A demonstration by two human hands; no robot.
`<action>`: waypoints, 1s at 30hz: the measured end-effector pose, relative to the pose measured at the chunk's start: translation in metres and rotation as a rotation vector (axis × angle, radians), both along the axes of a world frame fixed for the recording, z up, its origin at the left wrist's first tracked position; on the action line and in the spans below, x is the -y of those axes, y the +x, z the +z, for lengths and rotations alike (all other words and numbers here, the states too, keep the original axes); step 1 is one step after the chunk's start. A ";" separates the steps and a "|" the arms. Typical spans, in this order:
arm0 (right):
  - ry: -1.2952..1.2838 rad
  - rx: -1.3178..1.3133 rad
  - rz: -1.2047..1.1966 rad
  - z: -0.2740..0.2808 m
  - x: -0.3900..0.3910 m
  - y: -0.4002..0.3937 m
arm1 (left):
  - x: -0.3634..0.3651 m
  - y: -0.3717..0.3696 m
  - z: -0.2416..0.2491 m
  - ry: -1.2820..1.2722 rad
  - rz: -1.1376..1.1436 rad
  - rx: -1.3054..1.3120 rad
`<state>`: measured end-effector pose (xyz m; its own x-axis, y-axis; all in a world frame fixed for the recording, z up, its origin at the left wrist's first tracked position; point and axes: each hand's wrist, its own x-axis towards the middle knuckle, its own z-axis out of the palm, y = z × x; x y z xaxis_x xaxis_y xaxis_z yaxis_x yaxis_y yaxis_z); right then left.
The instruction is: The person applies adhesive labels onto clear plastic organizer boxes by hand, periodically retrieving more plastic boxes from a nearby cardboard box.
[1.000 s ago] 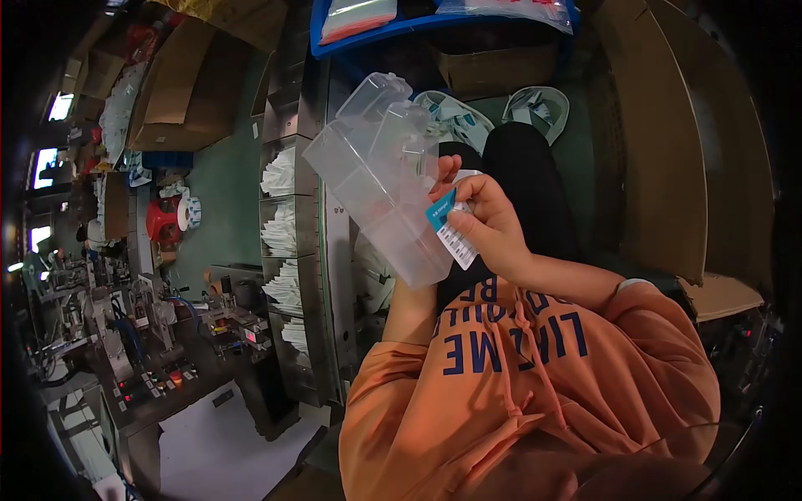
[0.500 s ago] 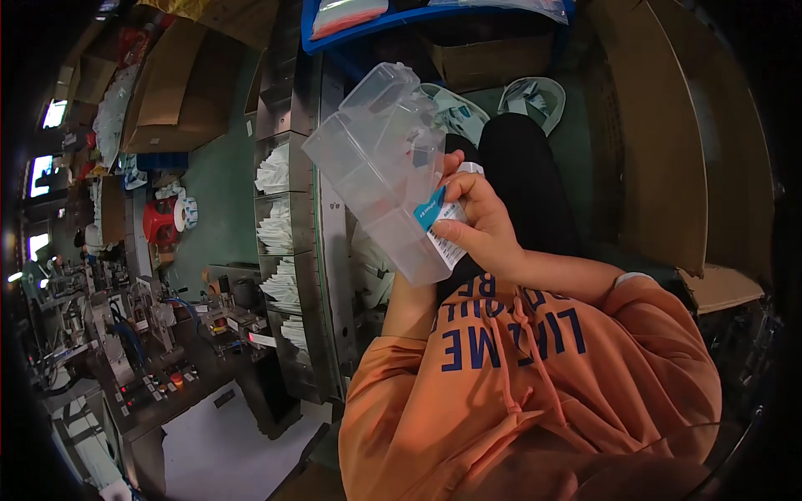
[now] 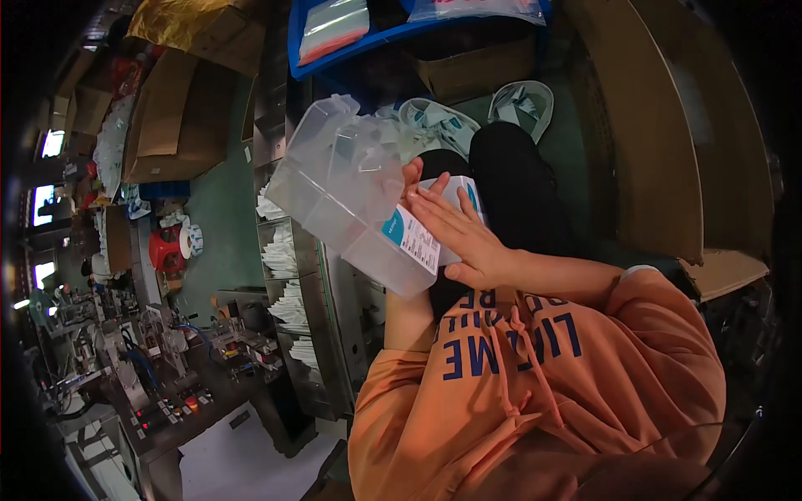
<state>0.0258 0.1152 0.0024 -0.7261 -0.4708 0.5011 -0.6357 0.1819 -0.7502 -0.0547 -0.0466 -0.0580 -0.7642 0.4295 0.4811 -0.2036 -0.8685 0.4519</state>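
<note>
A clear plastic box with inner compartments is held tilted over my lap. My left hand grips it from behind and below; only some fingertips show past its edge, and the rest is hidden or blurred through the plastic. A white and teal label lies on the side of the box facing me. My right hand is flat, fingers stretched out, against the box beside and partly over the label. Behind my right fingers a white and teal printed piece rests near my thigh, partly covered.
Two white tubs with label scraps stand on the floor beyond my knees. A blue bin holds bagged items. Metal slots with white folded papers run along my left, near a bench machine. A large cardboard box stands right.
My right hand has gone from pinching the label's edge to lying flat with fingers extended. The clear box has shifted slightly left and down, and more of the white and teal piece shows.
</note>
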 end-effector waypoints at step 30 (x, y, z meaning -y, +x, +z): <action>0.222 -0.256 -0.269 0.092 -0.135 -0.146 | -0.054 0.093 0.028 -0.242 0.610 0.591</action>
